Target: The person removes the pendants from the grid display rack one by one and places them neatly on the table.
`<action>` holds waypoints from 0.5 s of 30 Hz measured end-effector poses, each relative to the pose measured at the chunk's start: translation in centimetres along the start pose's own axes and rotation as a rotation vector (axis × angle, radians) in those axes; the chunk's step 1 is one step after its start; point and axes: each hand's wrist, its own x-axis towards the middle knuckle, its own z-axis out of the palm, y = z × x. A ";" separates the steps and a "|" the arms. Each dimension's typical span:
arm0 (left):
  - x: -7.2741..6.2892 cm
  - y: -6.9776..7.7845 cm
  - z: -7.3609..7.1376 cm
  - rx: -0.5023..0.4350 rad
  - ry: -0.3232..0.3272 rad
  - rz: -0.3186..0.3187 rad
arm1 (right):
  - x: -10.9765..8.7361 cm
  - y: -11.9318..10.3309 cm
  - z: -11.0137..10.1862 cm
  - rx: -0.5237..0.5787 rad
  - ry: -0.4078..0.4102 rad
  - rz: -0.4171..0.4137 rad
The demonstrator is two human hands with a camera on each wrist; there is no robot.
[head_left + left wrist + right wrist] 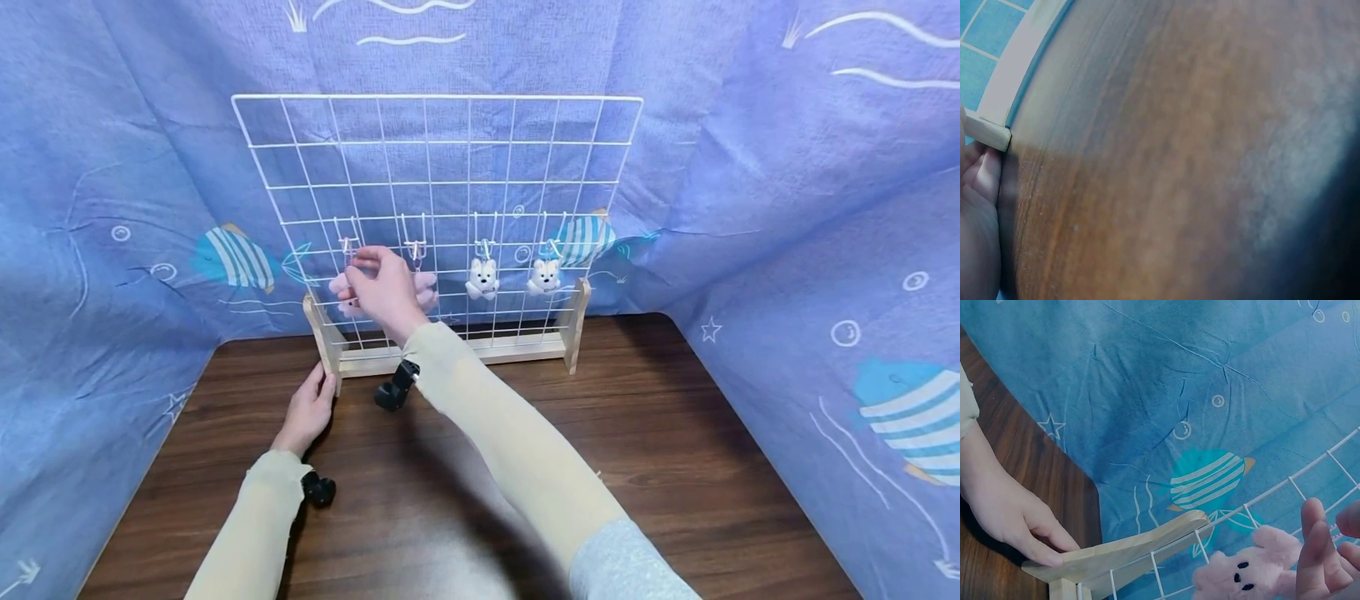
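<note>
My right hand (386, 287) is raised before the left end of a white wire grid rack (447, 182), its fingers beside a pink plush keychain (1247, 572). That keychain hangs by its chain (347, 258) from the leftmost hook; thumb and fingertips stand slightly apart at the chain. Another pink plush keychain (427, 292), partly hidden behind my right hand, hangs from the second hook. On the two right hooks are a white dog plush keychain (482, 279) and a similar white dog keychain (545, 277). Low at left, my left hand (306, 412) grips the front of the rack's wooden foot (1129, 550).
The rack stands toward the back of a brown wood-grain table (450, 467), on wooden feet joined by a crossbar (517, 348). Another wooden foot (577, 325) supports its right end. Blue cloth (787, 250) with fish prints surrounds the table at the back and sides.
</note>
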 end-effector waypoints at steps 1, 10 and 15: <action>0.0 0.0 0.0 0.001 -0.001 -0.001 | 0.0 0.0 0.0 0.003 -0.001 -0.002; -0.1 0.0 0.1 0.005 0.010 0.007 | 0.0 0.1 -0.3 -0.149 0.025 -0.108; -0.1 -0.1 0.1 -0.004 0.004 -0.002 | 0.0 -0.1 -0.5 -0.151 0.030 -0.117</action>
